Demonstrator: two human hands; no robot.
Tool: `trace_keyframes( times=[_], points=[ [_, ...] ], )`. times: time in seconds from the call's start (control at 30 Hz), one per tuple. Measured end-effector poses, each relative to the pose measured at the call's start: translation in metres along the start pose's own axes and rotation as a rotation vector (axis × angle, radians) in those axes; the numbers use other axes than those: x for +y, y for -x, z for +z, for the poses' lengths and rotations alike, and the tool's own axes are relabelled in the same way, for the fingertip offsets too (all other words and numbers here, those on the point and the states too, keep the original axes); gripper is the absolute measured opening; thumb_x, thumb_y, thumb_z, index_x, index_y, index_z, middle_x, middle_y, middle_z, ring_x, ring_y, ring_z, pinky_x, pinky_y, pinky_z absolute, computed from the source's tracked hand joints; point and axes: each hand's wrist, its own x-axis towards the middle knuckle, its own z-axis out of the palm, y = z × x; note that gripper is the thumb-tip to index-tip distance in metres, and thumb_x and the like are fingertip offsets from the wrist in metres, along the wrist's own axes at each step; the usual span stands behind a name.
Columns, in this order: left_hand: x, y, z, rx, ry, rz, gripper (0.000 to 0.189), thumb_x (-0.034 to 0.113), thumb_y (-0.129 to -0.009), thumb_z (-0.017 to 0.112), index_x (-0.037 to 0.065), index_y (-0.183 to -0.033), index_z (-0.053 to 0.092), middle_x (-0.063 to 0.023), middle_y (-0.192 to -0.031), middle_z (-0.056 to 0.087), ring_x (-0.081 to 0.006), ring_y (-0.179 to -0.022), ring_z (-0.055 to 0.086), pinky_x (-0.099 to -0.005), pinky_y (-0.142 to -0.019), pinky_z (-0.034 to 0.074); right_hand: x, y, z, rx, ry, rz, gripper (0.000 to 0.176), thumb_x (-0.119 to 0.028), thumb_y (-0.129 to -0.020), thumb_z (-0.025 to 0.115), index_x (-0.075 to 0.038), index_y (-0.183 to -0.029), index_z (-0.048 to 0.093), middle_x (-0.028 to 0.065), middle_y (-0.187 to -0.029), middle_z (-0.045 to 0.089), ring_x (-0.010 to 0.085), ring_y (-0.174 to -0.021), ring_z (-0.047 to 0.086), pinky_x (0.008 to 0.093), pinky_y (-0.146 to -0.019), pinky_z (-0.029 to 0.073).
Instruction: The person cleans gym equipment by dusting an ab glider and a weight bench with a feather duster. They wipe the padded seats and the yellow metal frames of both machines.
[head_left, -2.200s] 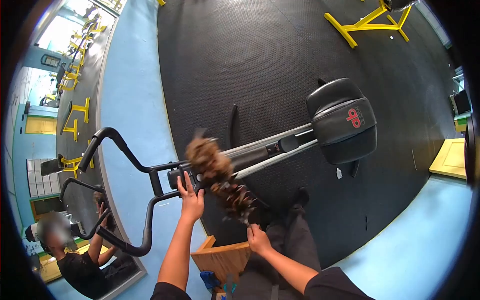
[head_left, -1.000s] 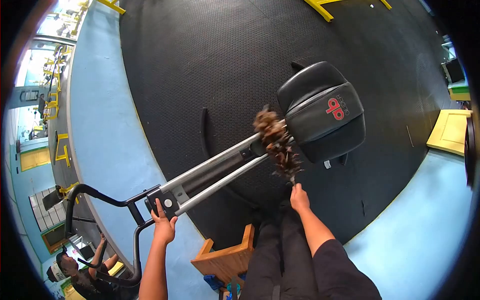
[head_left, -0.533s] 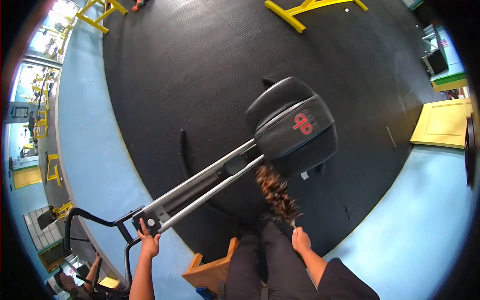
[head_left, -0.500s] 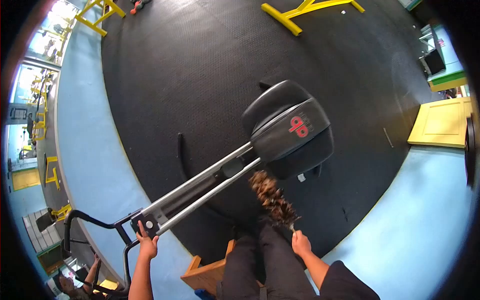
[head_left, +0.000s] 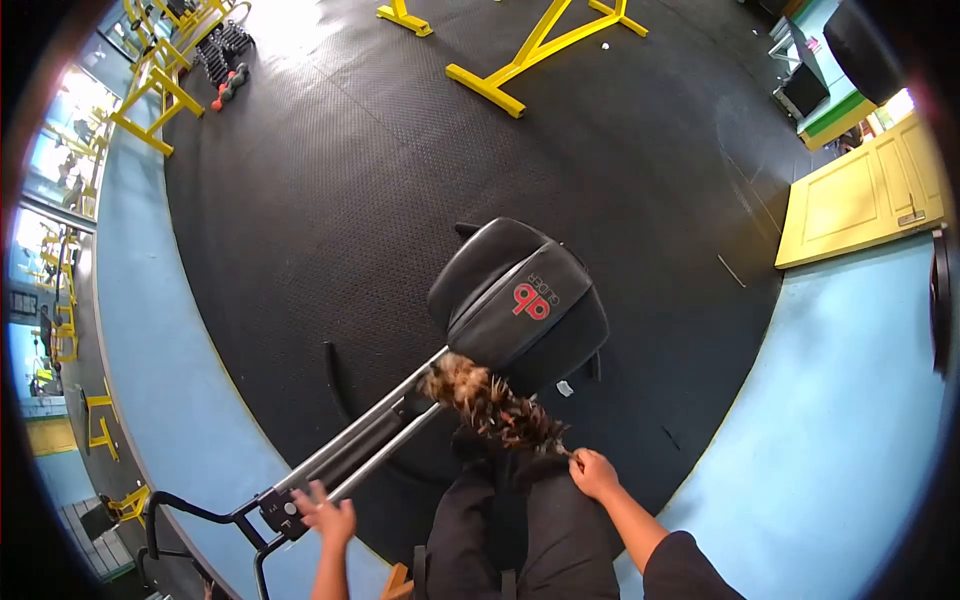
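A brown feather duster [head_left: 505, 412] is in my right hand [head_left: 594, 473], its thin handle pinched between closed fingers. The duster's feathered head overlaps the silver rails [head_left: 375, 435] of an ab glider machine, just below its padded black seat [head_left: 535, 300]. My left hand [head_left: 326, 514] has its fingers spread beside the black bracket [head_left: 285, 508] at the lower end of the rails. From that bracket, a black handlebar frame [head_left: 190, 510] extends to the left.
Black textured rubber flooring [head_left: 330, 200] surrounds the machine. Blue wall [head_left: 840, 400] runs along the right, with a yellow door [head_left: 860, 190] farther up. Yellow equipment legs [head_left: 520, 75] and dumbbells [head_left: 225, 60] stand at the far side. A mirror lines the left.
My left hand has come off the bracket and spread its fingers. The duster has moved left, from below the seat onto the rails. The camera view has shifted.
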Motion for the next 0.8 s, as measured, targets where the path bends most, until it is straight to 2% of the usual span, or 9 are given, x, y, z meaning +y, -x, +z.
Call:
trace_keyframes(
  times=[0.1, 0.27, 0.4, 0.47, 0.53, 0.6, 0.67, 0.73, 0.8],
  points=[
    [0.095, 0.028, 0.022, -0.125, 0.145, 0.439, 0.087, 0.035, -0.084, 0.075, 0.009, -0.154, 0.032, -0.0355, -0.160, 0.002, -0.0502, -0.148, 0.015, -0.0476, -0.119, 0.025, -0.026, -0.043, -0.016, 0.167, 0.034, -0.289, 0.021, -0.029, -0.096, 0.055, -0.014, -0.106, 0.065, 0.0116, -0.096, 0.069, 0.0353, -0.088, 0.068, 0.0474, -0.074, 0.054],
    [0.235, 0.059, 0.044, -0.402, 0.403, 0.671, 0.081, 0.033, -0.089, 0.071, 0.009, -0.155, 0.030, -0.0330, -0.160, 0.000, -0.0480, -0.137, 0.040, -0.0469, -0.113, 0.037, -0.071, -0.131, -0.031, 0.127, 0.230, -0.280, 0.026, -0.038, -0.098, 0.053, -0.020, -0.113, 0.064, 0.0101, -0.089, 0.069, 0.0353, -0.081, 0.069, 0.0489, -0.071, 0.055],
    [0.298, 0.084, 0.035, -0.446, 0.418, 0.660, 0.074, 0.032, -0.093, 0.067, 0.008, -0.153, 0.031, -0.0305, -0.160, 0.007, -0.0450, -0.136, 0.042, -0.0453, -0.113, 0.037, -0.037, -0.218, -0.050, 0.214, -0.031, -0.103, 0.031, -0.037, -0.101, 0.048, -0.013, -0.105, 0.067, 0.0177, -0.095, 0.070, 0.0416, -0.093, 0.066, 0.0524, -0.079, 0.052],
    [0.307, 0.088, 0.043, -0.425, 0.423, 0.668, 0.073, 0.032, -0.094, 0.066, 0.008, -0.153, 0.031, -0.0285, -0.160, 0.010, -0.0432, -0.136, 0.043, -0.0448, -0.112, 0.038, -0.032, -0.243, -0.063, 0.370, -0.274, 0.209, 0.035, -0.036, -0.103, 0.045, -0.008, -0.101, 0.068, 0.0205, -0.097, 0.070, 0.0425, -0.096, 0.065, 0.0523, -0.080, 0.050],
    [0.306, 0.092, 0.056, -0.443, 0.450, 0.644, 0.068, 0.030, -0.095, 0.064, 0.007, -0.152, 0.034, -0.0276, -0.155, 0.028, -0.0410, -0.132, 0.048, -0.0438, -0.109, 0.042, -0.015, -0.267, -0.065, 0.542, -0.450, 0.345, 0.036, -0.032, -0.104, 0.044, -0.004, -0.097, 0.066, 0.0226, -0.091, 0.068, 0.0423, -0.092, 0.066, 0.0496, -0.076, 0.050],
    [0.306, 0.098, 0.068, -0.521, 0.432, 0.588, 0.066, 0.031, -0.096, 0.063, 0.006, -0.151, 0.036, -0.0273, -0.149, 0.037, -0.0405, -0.132, 0.049, -0.0434, -0.110, 0.041, -0.012, -0.259, -0.077, 0.513, -0.450, 0.240, 0.035, -0.032, -0.103, 0.045, -0.004, -0.096, 0.064, 0.0231, -0.090, 0.068, 0.0435, -0.091, 0.066, 0.0502, -0.074, 0.050],
    [0.312, 0.105, 0.075, -0.600, 0.410, 0.540, 0.064, 0.032, -0.096, 0.061, 0.005, -0.149, 0.038, -0.0269, -0.144, 0.046, -0.0400, -0.131, 0.049, -0.0430, -0.111, 0.039, -0.009, -0.239, -0.074, 0.385, -0.313, -0.046, 0.037, -0.037, -0.103, 0.044, -0.006, -0.100, 0.062, 0.0251, -0.090, 0.067, 0.0476, -0.088, 0.063, 0.0559, -0.074, 0.049],
    [0.319, 0.115, 0.084, -0.664, 0.397, 0.492, 0.061, 0.033, -0.097, 0.060, 0.004, -0.147, 0.040, -0.0251, -0.136, 0.054, -0.0373, -0.129, 0.051, -0.0425, -0.109, 0.041, -0.010, -0.215, -0.074, 0.138, -0.187, -0.288, 0.032, -0.037, -0.101, 0.046, -0.009, -0.104, 0.061, 0.0228, -0.091, 0.068, 0.0455, -0.088, 0.065, 0.0554, -0.074, 0.051],
    [0.326, 0.122, 0.091, -0.661, 0.422, 0.480, 0.059, 0.031, -0.097, 0.061, 0.004, -0.146, 0.042, -0.0248, -0.136, 0.054, -0.0364, -0.128, 0.053, -0.0417, -0.108, 0.042, -0.017, -0.196, -0.071, -0.026, -0.142, -0.349, 0.028, -0.036, -0.099, 0.047, -0.012, -0.106, 0.059, 0.0196, -0.092, 0.069, 0.0437, -0.087, 0.066, 0.0549, -0.076, 0.053]
  ],
)
